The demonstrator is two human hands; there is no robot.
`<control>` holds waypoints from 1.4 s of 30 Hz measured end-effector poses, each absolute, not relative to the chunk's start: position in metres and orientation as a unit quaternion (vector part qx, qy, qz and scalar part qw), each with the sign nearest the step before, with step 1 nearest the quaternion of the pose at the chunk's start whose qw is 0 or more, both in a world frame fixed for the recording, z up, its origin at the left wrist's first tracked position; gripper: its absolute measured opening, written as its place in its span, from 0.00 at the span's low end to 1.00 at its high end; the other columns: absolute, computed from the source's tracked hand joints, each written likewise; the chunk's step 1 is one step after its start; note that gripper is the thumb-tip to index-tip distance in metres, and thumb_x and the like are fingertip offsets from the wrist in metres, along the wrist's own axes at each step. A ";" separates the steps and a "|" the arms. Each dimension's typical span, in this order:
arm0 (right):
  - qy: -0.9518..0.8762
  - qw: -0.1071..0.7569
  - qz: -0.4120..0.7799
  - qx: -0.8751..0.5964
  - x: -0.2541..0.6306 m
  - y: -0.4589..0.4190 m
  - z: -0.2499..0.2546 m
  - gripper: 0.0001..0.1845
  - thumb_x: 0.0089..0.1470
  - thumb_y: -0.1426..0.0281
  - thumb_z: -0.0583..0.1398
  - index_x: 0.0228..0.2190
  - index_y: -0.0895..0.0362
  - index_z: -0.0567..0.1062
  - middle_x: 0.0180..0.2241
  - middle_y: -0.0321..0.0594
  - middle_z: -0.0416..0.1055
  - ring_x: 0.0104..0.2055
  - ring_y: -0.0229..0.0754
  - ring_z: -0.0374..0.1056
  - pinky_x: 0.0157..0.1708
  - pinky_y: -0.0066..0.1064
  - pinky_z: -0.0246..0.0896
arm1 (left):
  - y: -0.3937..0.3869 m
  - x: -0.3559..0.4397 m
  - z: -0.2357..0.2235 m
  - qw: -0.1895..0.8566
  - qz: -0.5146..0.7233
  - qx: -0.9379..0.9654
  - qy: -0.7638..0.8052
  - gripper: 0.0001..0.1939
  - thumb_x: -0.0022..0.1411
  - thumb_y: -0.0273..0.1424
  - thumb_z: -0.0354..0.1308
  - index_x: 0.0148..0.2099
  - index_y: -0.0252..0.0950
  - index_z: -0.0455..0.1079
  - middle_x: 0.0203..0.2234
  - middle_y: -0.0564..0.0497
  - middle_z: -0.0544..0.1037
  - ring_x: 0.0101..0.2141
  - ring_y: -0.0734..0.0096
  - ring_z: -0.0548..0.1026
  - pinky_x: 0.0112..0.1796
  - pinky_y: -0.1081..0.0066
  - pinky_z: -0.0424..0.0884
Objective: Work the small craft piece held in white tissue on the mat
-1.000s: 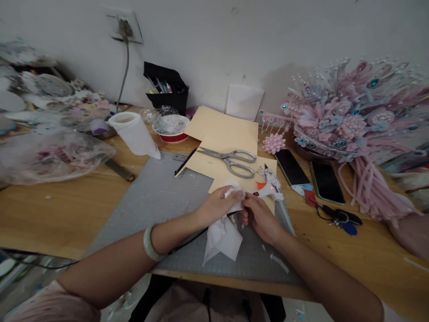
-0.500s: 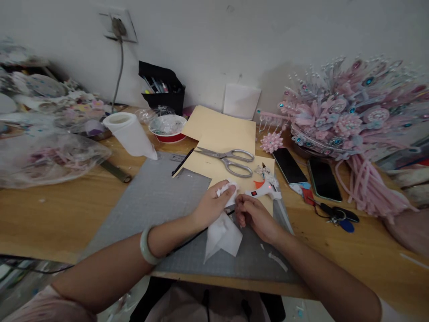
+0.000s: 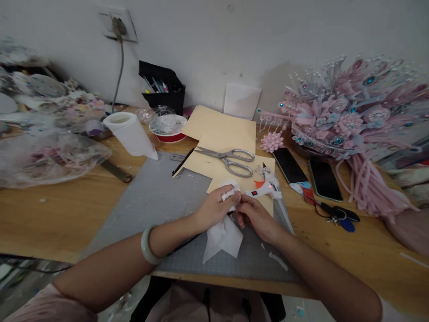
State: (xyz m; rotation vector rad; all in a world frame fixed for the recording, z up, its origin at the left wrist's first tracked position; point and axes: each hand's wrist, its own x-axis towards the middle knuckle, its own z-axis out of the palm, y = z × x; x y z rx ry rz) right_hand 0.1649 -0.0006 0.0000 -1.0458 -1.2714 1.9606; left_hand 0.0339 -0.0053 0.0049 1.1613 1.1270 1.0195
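Observation:
My left hand [image 3: 217, 203] is closed on a crumpled piece of white thin fabric [image 3: 231, 193], perhaps non-woven, which bunches between thumb and fingers. Against it, my right hand [image 3: 251, 209] has its fingers curled, thumb and fingertips meeting the fabric at the left thumb; the exact pinch is partly hidden. Below both hands a flat white sheet [image 3: 224, 241] with pointed corners lies on the grey cutting mat [image 3: 150, 201]. Just right of the fingers rests a white hot glue gun [image 3: 264, 190] with an orange trigger and a small red light.
Silver scissors [image 3: 231, 156] lie on tan card [image 3: 224, 127], beside a black pen [image 3: 182, 162]. A white roll [image 3: 129, 134] and a bowl [image 3: 167, 129] stand behind. Two phones [image 3: 291, 164], keys [image 3: 338, 217] and a pink beaded headdress [image 3: 342, 112] occupy the right.
My right hand has moved slightly left and up, its fingertips now meeting the fabric in my left hand. The bunched fabric has turned a little within the left fingers.

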 end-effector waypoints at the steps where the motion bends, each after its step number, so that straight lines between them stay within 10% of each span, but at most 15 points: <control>1: -0.475 0.286 0.733 -0.394 0.165 -0.001 0.000 0.02 0.42 0.74 0.51 0.22 0.58 0.63 0.13 0.28 0.58 0.15 0.30 0.52 0.16 0.23 0.48 | -0.005 0.034 0.006 0.567 0.428 0.519 0.475 0.14 0.50 0.40 0.51 0.24 0.34 0.61 0.16 0.57 0.62 0.19 0.79 0.60 0.21 0.79 0.56; 33: -0.359 0.291 0.842 -0.280 0.170 0.003 0.001 0.03 0.44 0.76 0.50 0.22 0.58 0.61 0.14 0.29 0.53 0.16 0.29 0.49 0.18 0.24 0.42 | 0.030 -0.005 0.035 0.651 0.484 0.332 0.482 0.17 0.51 0.40 0.50 0.20 0.36 0.50 0.08 0.62 0.49 0.09 0.85 0.48 0.13 0.80 0.43; 38: -0.371 0.282 0.831 -0.303 0.169 0.003 0.003 0.03 0.45 0.74 0.54 0.23 0.59 0.63 0.14 0.28 0.54 0.15 0.29 0.50 0.17 0.24 0.43 | 0.041 -0.030 0.046 0.417 0.385 0.490 0.662 0.26 0.56 0.48 0.32 0.20 0.34 0.57 0.11 0.54 0.60 0.14 0.78 0.59 0.18 0.76 0.53; 42: -0.380 0.288 0.823 -0.310 0.167 0.002 0.002 0.04 0.45 0.72 0.56 0.23 0.59 0.64 0.13 0.28 0.54 0.15 0.28 0.50 0.17 0.23 0.43 | 0.034 -0.030 0.053 0.203 0.225 0.619 0.725 0.21 0.55 0.42 0.41 0.22 0.32 0.64 0.20 0.45 0.69 0.28 0.63 0.68 0.29 0.68 0.60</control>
